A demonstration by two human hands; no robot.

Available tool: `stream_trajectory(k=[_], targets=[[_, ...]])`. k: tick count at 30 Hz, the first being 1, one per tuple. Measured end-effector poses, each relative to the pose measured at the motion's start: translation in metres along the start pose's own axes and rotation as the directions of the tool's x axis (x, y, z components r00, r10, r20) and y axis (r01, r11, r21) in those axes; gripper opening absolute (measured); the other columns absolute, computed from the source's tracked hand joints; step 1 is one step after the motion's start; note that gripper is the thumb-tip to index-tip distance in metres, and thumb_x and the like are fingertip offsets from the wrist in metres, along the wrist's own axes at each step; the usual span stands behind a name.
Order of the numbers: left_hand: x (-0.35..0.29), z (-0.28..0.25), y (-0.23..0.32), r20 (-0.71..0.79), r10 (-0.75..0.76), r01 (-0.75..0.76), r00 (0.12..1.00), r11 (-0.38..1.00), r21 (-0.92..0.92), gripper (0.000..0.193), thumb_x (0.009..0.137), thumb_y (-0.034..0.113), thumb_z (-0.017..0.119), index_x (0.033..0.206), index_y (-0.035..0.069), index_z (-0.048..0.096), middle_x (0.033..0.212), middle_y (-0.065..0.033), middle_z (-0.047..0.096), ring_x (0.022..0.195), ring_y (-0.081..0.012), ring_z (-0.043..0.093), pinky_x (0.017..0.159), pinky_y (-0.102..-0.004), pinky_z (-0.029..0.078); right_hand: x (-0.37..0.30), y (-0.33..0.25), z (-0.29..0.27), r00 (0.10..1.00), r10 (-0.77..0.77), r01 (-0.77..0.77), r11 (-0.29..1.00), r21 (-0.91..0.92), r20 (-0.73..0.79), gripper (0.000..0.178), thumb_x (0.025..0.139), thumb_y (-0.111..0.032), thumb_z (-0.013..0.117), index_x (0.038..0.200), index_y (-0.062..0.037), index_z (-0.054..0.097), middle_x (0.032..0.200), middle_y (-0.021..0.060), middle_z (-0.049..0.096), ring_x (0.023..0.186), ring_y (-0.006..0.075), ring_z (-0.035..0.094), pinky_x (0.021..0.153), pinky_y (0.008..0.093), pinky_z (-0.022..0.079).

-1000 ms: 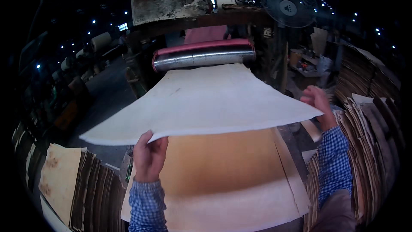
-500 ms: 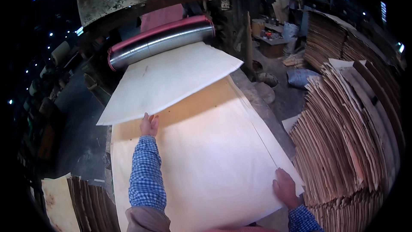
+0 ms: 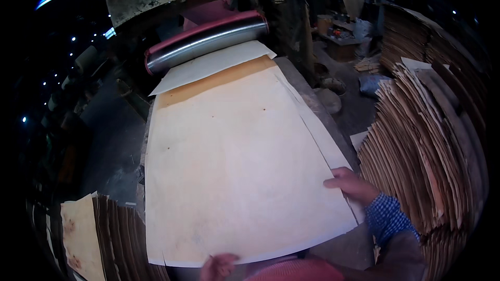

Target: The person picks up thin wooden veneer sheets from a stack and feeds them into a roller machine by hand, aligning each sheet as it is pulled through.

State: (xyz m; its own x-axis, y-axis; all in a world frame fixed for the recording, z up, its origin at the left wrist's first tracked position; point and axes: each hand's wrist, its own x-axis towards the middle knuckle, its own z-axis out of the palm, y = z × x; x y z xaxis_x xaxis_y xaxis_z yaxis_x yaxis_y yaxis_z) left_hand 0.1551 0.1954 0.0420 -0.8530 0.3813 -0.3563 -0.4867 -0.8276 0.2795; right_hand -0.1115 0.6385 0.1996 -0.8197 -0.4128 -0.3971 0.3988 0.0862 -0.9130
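Currently left hand [image 3: 219, 267] at near edge of pale sheet [image 3: 234, 156], blurred, finger closure unclear; sheet lies before metal roller [image 3: 208, 45]; right hand [image 3: 351, 183] at sheet's right edge, clamping unclear. Apparent step: gaining hold of sheet; next calls for secure, even grip.

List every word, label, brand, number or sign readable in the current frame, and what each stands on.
No text can be read.
Sheet: dark specks, no lettering visible.
Roller: none visible.
Blue bag: too small and dark to tell.
Bench items: too small and blurred to tell.
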Motion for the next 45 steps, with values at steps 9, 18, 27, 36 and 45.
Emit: stream_trajectory(k=[9,18,27,36,45], targets=[[0.006,0.088,-0.006,-0.326,0.661,-0.688,0.676,0.725,0.043,0.045,0.094,0.029,0.056,0.127,0.0,0.049,0.124,-0.0168,0.057,0.116,-0.0245,0.054,0.098,-0.0385,0.045,-0.022,-0.023,0.008,0.968,-0.085,0.131,0.973,0.188,-0.236,0.039,0.082,-0.013,0.06,0.117,0.004,0.059,0.104,0.0122,0.066,0.09,0.0196,0.065,0.079,0.0293,0.051],[0.001,0.083,0.001,-0.457,0.679,-0.611,0.575,0.727,0.312,0.041,0.088,0.002,0.053,0.128,-0.003,0.047,0.124,-0.0154,0.056,0.115,-0.0283,0.054,0.097,-0.0418,0.046,-0.034,-0.023,0.018,0.957,-0.064,0.116,0.979,0.169,-0.284,0.041,0.081,-0.015,0.06,0.117,0.0049,0.059,0.103,0.0126,0.067,0.094,0.0203,0.064,0.084,0.0297,0.049],[0.014,0.237,0.07,-0.048,0.892,-0.825,0.45,0.436,0.36,0.041,0.089,0.018,0.057,0.125,0.0,0.048,0.115,-0.016,0.059,0.107,-0.0298,0.06,0.093,-0.044,0.049,0.008,-0.069,-0.023,0.625,-0.78,0.701,0.542,-0.464,0.033,0.031,0.086,-0.017,0.061,0.115,-0.0066,0.059,0.117,0.013,0.058,0.103,0.0241,0.059,0.092,0.0359,0.047],[0.163,0.251,0.229,0.012,0.778,-0.77,0.628,0.619,0.155,0.005,0.09,0.002,0.05,0.089,-0.001,0.054,0.09,-0.0104,0.06,0.088,-0.022,0.063,0.079,-0.0388,0.057,0.088,-0.152,-0.04,0.477,-0.737,0.616,0.669,-0.417,-0.479,0.03,0.096,-0.027,0.051,0.109,-0.0021,0.061,0.095,0.0061,0.063,0.075,0.0124,0.058,0.067,0.0256,0.047],[0.349,0.161,0.332,-0.109,0.729,-0.695,0.675,0.679,0.236,0.01,0.093,0.006,0.049,0.096,-0.004,0.05,0.095,-0.0126,0.058,0.086,-0.0237,0.063,0.075,-0.0344,0.058,0.021,0.128,0.03,0.639,-0.702,-0.04,0.377,-0.925,-0.314,0.04,0.076,-0.01,0.064,0.114,0.001,0.058,0.119,0.0196,0.06,0.116,0.0369,0.053,0.099,0.0453,0.041]])
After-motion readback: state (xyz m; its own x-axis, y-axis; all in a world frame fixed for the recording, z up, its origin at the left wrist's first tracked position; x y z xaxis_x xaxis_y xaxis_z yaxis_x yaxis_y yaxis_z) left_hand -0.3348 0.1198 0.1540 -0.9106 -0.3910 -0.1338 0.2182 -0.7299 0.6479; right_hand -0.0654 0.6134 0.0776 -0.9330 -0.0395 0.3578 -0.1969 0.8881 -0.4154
